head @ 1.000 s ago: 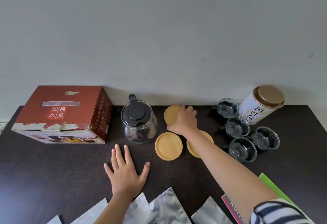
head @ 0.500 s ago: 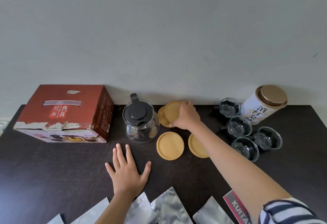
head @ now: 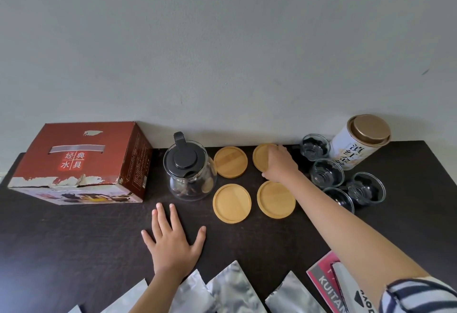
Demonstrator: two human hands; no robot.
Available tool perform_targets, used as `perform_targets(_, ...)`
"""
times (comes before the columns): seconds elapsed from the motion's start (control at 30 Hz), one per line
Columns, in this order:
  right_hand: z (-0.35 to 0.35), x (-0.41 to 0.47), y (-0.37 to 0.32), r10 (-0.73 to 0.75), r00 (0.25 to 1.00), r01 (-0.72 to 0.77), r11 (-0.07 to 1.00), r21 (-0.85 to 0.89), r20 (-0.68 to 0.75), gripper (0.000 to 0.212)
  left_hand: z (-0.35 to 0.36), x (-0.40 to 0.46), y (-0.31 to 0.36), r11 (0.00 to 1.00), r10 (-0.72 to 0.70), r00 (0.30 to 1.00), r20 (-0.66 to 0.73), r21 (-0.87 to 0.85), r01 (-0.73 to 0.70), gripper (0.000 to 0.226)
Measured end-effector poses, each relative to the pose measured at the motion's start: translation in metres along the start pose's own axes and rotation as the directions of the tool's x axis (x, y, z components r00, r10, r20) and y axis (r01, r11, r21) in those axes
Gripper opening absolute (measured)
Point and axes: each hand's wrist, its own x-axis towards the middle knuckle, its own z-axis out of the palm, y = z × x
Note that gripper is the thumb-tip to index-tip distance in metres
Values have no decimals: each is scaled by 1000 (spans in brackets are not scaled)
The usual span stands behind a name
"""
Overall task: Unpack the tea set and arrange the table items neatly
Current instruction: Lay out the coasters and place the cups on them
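Head camera looked down on a dark wooden table [head: 74, 238]. Right hand [head: 280, 167] gripped the right edge of a round pale bamboo coaster [head: 262, 159], tilted up off the surface at the far right of a two-by-two set. Directly nearer than the grip lay a flat matching coaster [head: 276, 199]; left of it, two more [head: 230, 162] [head: 232, 203]. Smooth clear glass cups [head: 326, 173] sat just right of the grip. Left hand [head: 173, 246] rested flat, fingers spread, holding nothing, well nearer the body
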Motion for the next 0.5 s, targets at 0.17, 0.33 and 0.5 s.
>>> perform_targets(0.17, 2, 2, 0, -22, 999, 23, 999, 23, -39, 63, -1, 1, -2, 1000, -3, 1000, -13, -3, 3, 99)
perform_targets(0.33, -1, -9, 1, -79, 988, 89, 994, 64, -135, 61, -2, 2, -5, 1000, -6, 1000, -17, -6, 5, 99)
perform_targets(0.5, -38, -16, 19, 2, 897, 0, 1000, 5, -443, 44, -1, 3, -6, 1000, -3, 1000, -20, 2, 3, 99)
